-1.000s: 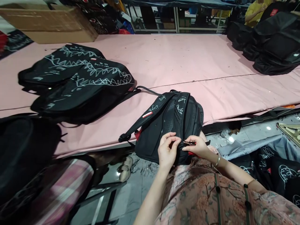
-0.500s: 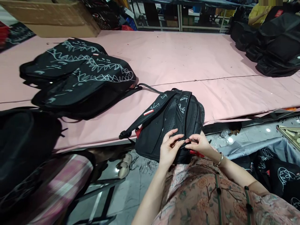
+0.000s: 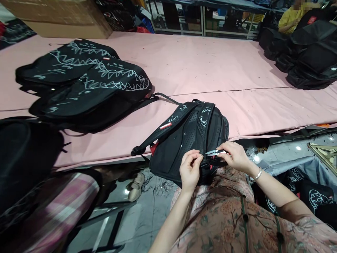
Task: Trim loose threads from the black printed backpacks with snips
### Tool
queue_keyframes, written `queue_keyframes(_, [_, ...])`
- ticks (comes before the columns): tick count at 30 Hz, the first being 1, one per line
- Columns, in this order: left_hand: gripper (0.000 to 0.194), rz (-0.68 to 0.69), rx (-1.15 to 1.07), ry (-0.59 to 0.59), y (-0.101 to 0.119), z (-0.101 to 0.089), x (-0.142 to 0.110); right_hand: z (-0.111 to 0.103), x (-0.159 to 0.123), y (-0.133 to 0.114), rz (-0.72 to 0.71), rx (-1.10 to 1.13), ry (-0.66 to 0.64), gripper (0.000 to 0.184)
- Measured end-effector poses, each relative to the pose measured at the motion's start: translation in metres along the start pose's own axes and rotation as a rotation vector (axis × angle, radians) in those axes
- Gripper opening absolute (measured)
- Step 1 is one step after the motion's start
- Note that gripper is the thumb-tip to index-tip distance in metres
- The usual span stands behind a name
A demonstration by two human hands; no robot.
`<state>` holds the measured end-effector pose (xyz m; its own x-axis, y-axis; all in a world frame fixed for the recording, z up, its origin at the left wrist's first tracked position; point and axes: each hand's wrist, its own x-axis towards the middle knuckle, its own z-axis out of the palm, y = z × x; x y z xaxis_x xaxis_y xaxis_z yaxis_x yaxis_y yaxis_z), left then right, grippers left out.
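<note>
A black backpack (image 3: pixel 168 154) with white line drawings on its shoulder straps leans on the table's front edge, strap side up. Over its lower part, my left hand (image 3: pixel 190 168) is closed in a pinch; whatever is between thumb and finger is too small to make out. My right hand (image 3: pixel 234 154) grips small thread snips (image 3: pixel 213 152), whose metal blades point left toward my left fingertips. A bit of red (image 3: pixel 154 148) shows at the bag's left side.
Two black backpacks (image 3: pixel 116 75) with white scribbles lie on the pink-covered table (image 3: pixel 184 63). More black bags (image 3: pixel 310 52) are piled at the far right, near a person in yellow (image 3: pixel 288 21). A cardboard box (image 3: pixel 60 21) stands back left. Another dark bag (image 3: pixel 23 154) is close on the left.
My right hand has drawn away to the right and up from my left hand, and the snips' blades now show plainly. My left hand's fingers have closed tighter together.
</note>
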<state>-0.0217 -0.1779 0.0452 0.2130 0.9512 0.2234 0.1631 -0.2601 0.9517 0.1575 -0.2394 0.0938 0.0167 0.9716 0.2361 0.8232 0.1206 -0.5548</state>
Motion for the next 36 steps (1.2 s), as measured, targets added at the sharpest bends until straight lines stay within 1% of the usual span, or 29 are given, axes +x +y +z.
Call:
queue_keyframes(2, [0.011, 0.006, 0.008, -0.001, 0.001, 0.000, 0.000, -0.005, 0.004, -0.002, -0.084, -0.115, -0.045, 0.018])
queue_keyframes(4, [0.011, 0.010, 0.012, -0.006, 0.003, 0.001, 0.001, -0.007, 0.008, -0.005, -0.134, -0.197, -0.097, 0.021])
queue_keyframes(8, [0.010, 0.012, 0.007, -0.011, 0.004, 0.002, 0.002, -0.012, 0.014, -0.012, -0.172, -0.306, -0.184, 0.022])
queue_keyframes(10, [0.010, -0.033, -0.034, -0.001, 0.003, 0.002, 0.003, -0.014, 0.017, -0.014, -0.180, -0.336, -0.200, 0.021])
queue_keyframes(15, [0.016, -0.304, -0.300, 0.016, -0.004, 0.000, 0.003, -0.013, 0.021, -0.010, -0.195, -0.284, -0.183, 0.019])
queue_keyframes(17, [0.019, -0.347, -0.342, 0.005, -0.005, 0.000, 0.002, -0.012, 0.024, -0.009, -0.217, -0.251, -0.199, 0.019])
queue_keyframes(22, [0.016, -0.284, -0.291, 0.014, -0.004, -0.002, 0.003, -0.010, 0.031, -0.009, -0.258, -0.296, -0.235, 0.017])
queue_keyframes(24, [0.017, -0.270, -0.282, 0.010, -0.005, -0.003, 0.003, -0.009, 0.032, -0.009, -0.263, -0.272, -0.235, 0.017])
queue_keyframes(28, [0.019, -0.303, -0.323, -0.015, -0.007, -0.003, 0.004, -0.008, 0.030, -0.006, -0.240, -0.175, -0.221, 0.017])
queue_keyframes(33, [0.018, -0.336, -0.393, 0.000, -0.005, -0.002, 0.005, -0.010, 0.026, -0.006, -0.200, -0.167, -0.201, 0.018])
queue_keyframes(36, [0.017, -0.358, -0.430, -0.007, -0.003, -0.002, 0.006, -0.010, 0.025, -0.007, -0.200, -0.168, -0.195, 0.019])
